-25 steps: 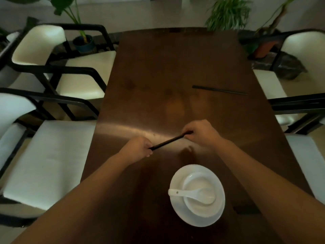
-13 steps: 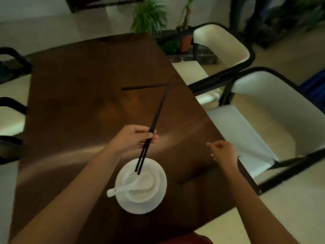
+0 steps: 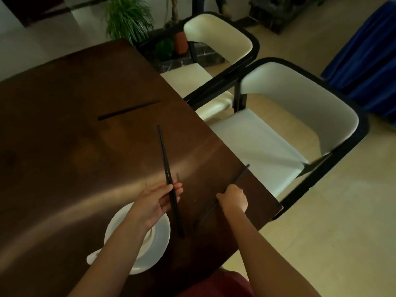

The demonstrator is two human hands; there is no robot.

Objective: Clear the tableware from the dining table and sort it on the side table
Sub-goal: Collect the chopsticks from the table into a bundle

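Observation:
My left hand [image 3: 157, 202] holds a pair of black chopsticks [image 3: 166, 166] above the dark wooden dining table [image 3: 64, 136], tips pointing away from me. My right hand [image 3: 233, 199] grips a second pair of black chopsticks [image 3: 241, 173] lying near the table's right edge. A third pair of black chopsticks [image 3: 128, 110] lies flat further out on the table. Under my left forearm stands a white plate [image 3: 160, 234] with a white bowl on it; a white spoon [image 3: 93, 257] sticks out to the left. The bowl is mostly hidden by my arm.
Two cream chairs with black frames [image 3: 278, 125] [image 3: 216, 37] stand along the table's right side. Potted plants [image 3: 128, 18] stand beyond the far corner. A blue curtain [image 3: 364, 56] hangs at the right. A dark red garment [image 3: 220, 284] shows at the bottom edge.
The view has turned further right. My left hand has lifted its chopsticks clear of the bowl. My right hand, which held nothing before, now grips the chopsticks at the table's right edge.

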